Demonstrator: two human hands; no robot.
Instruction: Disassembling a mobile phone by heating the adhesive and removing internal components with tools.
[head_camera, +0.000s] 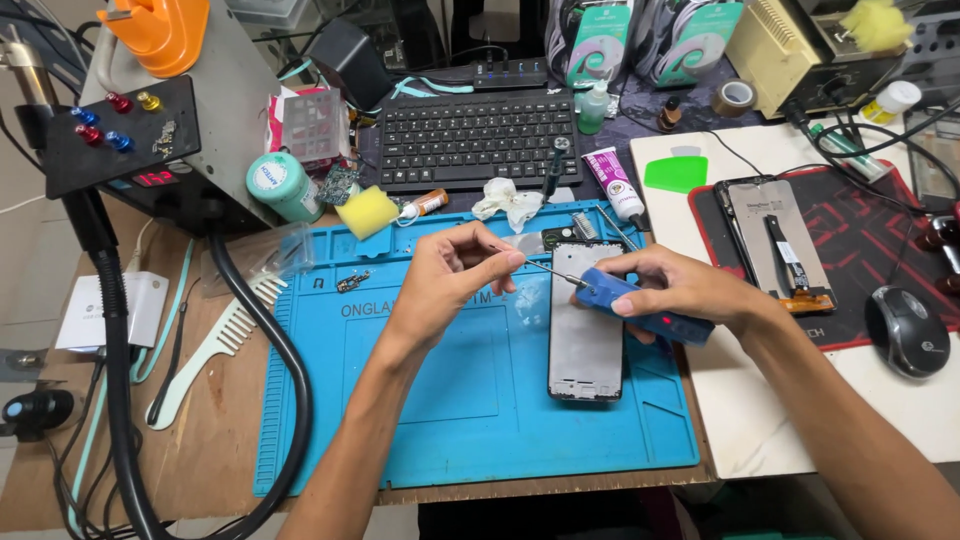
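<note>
Nearest the camera, two bare forearms reach in over the blue silicone repair mat (450, 420), which lies on a worn wooden bench. On the mat's right half lies an opened phone frame (586, 330), long side running away from the camera, its pale inner face up. The right hand (680, 290) is curled tight around a blue electric screwdriver (645, 308), whose thin metal bit (550, 268) points left above the frame's top end. The left hand (450, 275) is closed in a pinch, thumb and forefinger gripping the tip of that bit; the other fingers are folded loosely.

To the left, a pale green comb (215, 350) rests on the wood beside a thick black hose (270, 330). To the right, a second phone body with a flex cable (775, 245) lies on a red and black pad (860, 240), with a black computer mouse (907, 330) near it.

Further back sit a yellow sponge (368, 211), crumpled white tissue (508, 200), a white glue tube (615, 182) and a black keyboard (478, 138). A rework station with coloured knobs (120, 135) stands at far left.
</note>
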